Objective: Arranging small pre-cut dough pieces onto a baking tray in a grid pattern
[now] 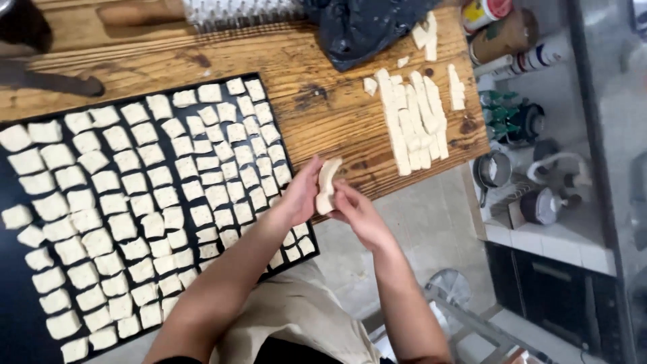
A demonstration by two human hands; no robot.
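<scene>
Both my hands meet at the wooden table's (323,108) near edge, gripping one pale strip of dough (328,183). My left hand (301,191) holds it from the left side and my right hand (356,210) pinches its lower end. Just left of them lies a black tray (13,317) covered with several rows of small square dough pieces (151,195). Beyond my hands, to the right on the wood, lies a bunch of long dough strips (414,121).
A dark plastic bag (367,27) lies at the table's far side, a knife (50,81) at far left. Right of the table a tiled counter (552,243) carries bottles, cans and small pots. Tiled floor and a metal stand show below.
</scene>
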